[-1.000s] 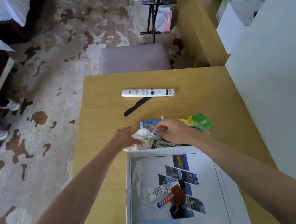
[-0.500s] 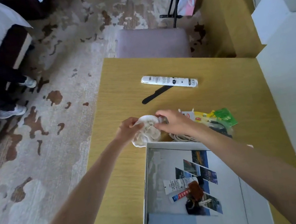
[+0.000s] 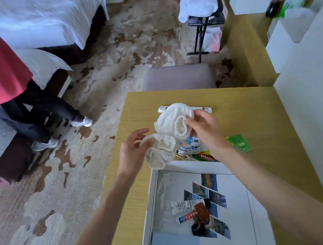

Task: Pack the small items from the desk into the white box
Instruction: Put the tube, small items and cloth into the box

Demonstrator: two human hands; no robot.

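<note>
Held item: a white cloth bundle [image 3: 168, 134], soft and bunched into folds, lifted clear of the desk [image 3: 250, 121] between both hands.
Left hand [image 3: 133, 150]: fingers partly curled, gripping the lower lobe of the cloth from the left.
Right hand [image 3: 205, 129]: fingertips pinching the upper lobe's edge from the right.
Cloth axis: runs roughly from upper right down to lower left, across the gap between the hands.
White box [image 3: 149, 218]: open, directly below and nearer the person than the cloth; its far rim lies just under the bundle.
Judged next move: lower the cloth toward the person into the box; either hand is about equally near.
Left on desk: coiled white cable [image 3: 189, 149], green packet [image 3: 240, 143], both just beyond the box.
</note>
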